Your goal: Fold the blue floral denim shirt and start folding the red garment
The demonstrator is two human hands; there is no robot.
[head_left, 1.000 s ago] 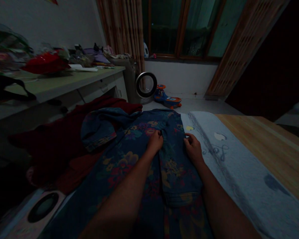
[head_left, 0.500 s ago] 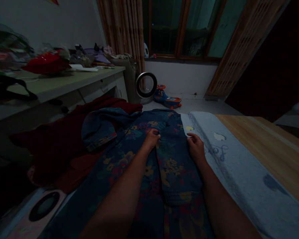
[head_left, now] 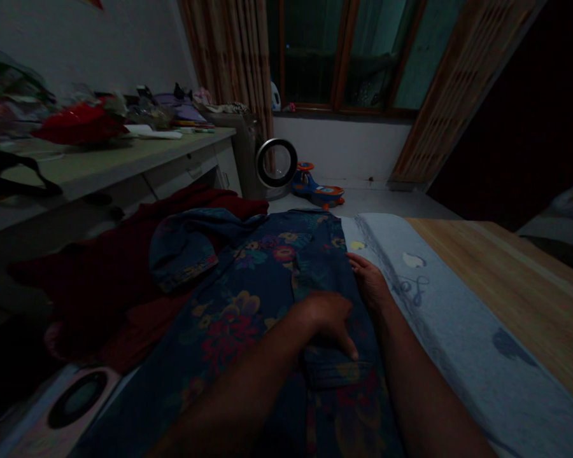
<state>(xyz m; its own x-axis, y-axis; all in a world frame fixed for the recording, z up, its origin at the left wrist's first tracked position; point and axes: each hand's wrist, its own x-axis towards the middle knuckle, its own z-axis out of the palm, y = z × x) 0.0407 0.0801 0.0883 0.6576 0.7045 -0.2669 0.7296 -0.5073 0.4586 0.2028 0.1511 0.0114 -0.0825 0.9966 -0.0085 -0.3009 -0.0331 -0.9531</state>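
my left hand (head_left: 328, 318) spread flat on the dark blue floral denim garment (head_left: 248, 305), right hand (head_left: 370, 280) pinching its edge, crumpled dark red cloth (head_left: 100, 273) beside, grey quilted blanket (head_left: 458, 331) on the right

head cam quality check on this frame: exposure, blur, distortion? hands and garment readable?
Head view: badly underexposed, corners near black. Left hand and forearm are dark and slightly soft over the floral garment; right hand reads better at its edge. Wide-angle bending shows in the window frame and desk. No glare.
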